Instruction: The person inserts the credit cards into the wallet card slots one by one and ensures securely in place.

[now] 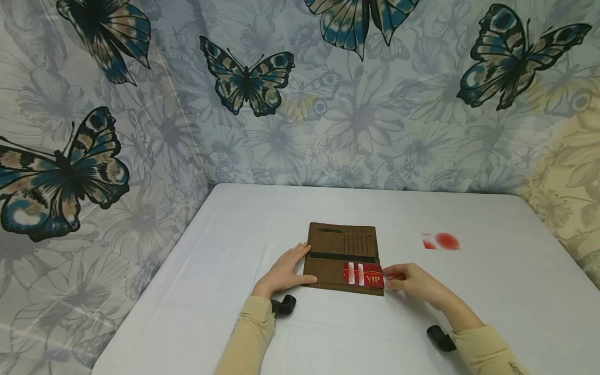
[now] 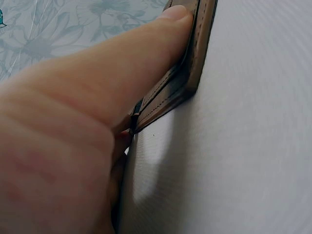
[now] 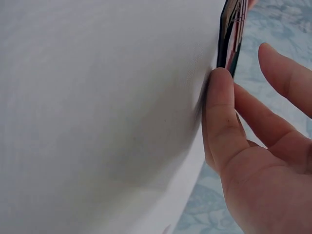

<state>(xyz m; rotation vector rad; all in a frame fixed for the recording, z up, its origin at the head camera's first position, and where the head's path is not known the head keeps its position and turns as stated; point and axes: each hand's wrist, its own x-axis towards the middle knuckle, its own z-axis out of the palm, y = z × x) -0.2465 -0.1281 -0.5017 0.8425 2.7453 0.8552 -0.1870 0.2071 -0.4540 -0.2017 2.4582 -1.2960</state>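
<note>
A brown wallet (image 1: 328, 271) lies spread open on the table, with card slots in its far half and a dark band across the middle. On the right of its near half is a red card marked VIP (image 1: 364, 274); how far it sits in a pocket I cannot tell. My left hand (image 1: 283, 272) rests at the wallet's left side, its straight thumb (image 2: 161, 44) pressing the near corner. Beside the card's right edge is my right hand (image 1: 414, 281). In the right wrist view one fingertip (image 3: 222, 80) touches the wallet's edge, while another finger stands away.
A white and red card (image 1: 440, 241) lies flat on the white table (image 1: 262, 213), to the right of the wallet and farther back. Butterfly-patterned cloth (image 1: 281, 146) hangs behind the table's far edge. Black wrist devices (image 1: 440, 338) sit at both wrists.
</note>
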